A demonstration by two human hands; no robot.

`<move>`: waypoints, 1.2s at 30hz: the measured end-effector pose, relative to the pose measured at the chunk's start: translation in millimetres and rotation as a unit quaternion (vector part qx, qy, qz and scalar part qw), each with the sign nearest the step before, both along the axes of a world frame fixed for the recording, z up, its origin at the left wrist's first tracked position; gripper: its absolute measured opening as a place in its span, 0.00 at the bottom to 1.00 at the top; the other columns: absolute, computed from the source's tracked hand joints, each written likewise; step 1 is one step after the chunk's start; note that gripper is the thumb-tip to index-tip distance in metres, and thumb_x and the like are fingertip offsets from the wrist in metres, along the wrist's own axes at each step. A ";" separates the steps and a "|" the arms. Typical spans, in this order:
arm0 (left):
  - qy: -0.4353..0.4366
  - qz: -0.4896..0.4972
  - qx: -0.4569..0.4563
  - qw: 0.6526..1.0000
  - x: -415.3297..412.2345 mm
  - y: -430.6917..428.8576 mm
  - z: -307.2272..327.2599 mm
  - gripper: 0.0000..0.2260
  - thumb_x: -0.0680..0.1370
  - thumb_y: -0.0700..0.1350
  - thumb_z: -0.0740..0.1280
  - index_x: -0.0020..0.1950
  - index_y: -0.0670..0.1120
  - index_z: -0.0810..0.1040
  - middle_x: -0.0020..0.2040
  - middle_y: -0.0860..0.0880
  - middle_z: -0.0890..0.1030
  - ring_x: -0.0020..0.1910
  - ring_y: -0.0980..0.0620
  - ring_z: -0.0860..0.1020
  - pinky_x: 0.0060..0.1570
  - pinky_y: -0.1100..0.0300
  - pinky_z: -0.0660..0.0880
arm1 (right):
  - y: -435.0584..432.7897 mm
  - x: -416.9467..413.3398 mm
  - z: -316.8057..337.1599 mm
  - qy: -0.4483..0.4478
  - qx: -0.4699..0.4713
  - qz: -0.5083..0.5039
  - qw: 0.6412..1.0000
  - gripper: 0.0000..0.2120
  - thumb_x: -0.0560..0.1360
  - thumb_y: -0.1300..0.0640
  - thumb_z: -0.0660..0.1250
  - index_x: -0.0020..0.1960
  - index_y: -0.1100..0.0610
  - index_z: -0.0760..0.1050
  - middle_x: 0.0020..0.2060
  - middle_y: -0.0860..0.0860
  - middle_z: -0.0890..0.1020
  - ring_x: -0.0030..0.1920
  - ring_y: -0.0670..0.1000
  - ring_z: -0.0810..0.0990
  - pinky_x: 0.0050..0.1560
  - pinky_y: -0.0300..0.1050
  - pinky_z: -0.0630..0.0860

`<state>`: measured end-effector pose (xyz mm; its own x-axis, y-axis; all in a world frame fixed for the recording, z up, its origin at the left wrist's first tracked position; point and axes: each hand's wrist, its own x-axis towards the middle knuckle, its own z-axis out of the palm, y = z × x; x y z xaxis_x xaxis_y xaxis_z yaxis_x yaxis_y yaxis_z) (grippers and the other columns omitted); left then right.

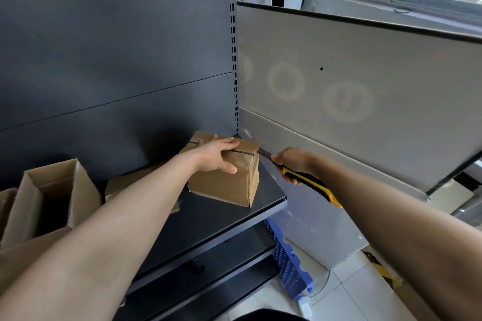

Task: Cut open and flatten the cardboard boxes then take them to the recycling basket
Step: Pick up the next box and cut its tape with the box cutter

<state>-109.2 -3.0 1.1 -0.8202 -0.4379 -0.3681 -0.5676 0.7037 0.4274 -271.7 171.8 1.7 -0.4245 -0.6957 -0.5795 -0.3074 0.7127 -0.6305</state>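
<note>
Tip of knife [307, 180] blade hidden behind box [224, 186]; flat cardboard [122, 183] partly under L forearm [125, 221].

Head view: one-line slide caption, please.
Left hand steadies a cardboard box while right hand holds a utility knife at its top seam.

Brown cardboard box [229, 182]; yellow-black knife [310, 182]; dark-grey shelf [234, 219].

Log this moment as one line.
left hand: holds box on shelf | right hand: grips knife, blade at box's top seam | open box: further left on shelf
</note>
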 end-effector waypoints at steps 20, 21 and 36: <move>-0.022 -0.003 0.015 1.000 4.4 -1.7 10.9 0.33 0.77 0.47 0.68 0.77 0.61 0.53 0.78 0.61 0.47 0.78 0.48 0.39 0.74 0.39 0.40 | 1.1 8.8 24.1 -0.014 0.116 0.101 0.988 0.18 0.81 0.46 0.54 0.43 0.59 0.70 0.30 0.53 0.74 0.27 0.51 0.69 0.30 0.41 0.67; -0.023 0.003 0.021 1.000 5.5 -0.3 12.3 0.33 0.77 0.49 0.68 0.77 0.61 0.55 0.78 0.61 0.48 0.78 0.48 0.40 0.74 0.39 0.41 | 0.9 7.0 28.5 -0.017 0.127 0.111 0.986 0.18 0.82 0.47 0.54 0.43 0.59 0.69 0.30 0.54 0.74 0.27 0.52 0.70 0.30 0.41 0.67; -0.012 -0.016 -0.034 0.999 -12.1 33.5 3.6 0.39 0.72 0.61 0.69 0.78 0.54 0.54 0.79 0.53 0.46 0.77 0.44 0.36 0.71 0.38 0.34 | -47.7 -9.0 51.4 0.077 0.011 -0.005 0.997 0.22 0.83 0.48 0.51 0.39 0.61 0.69 0.30 0.59 0.75 0.28 0.54 0.73 0.30 0.43 0.71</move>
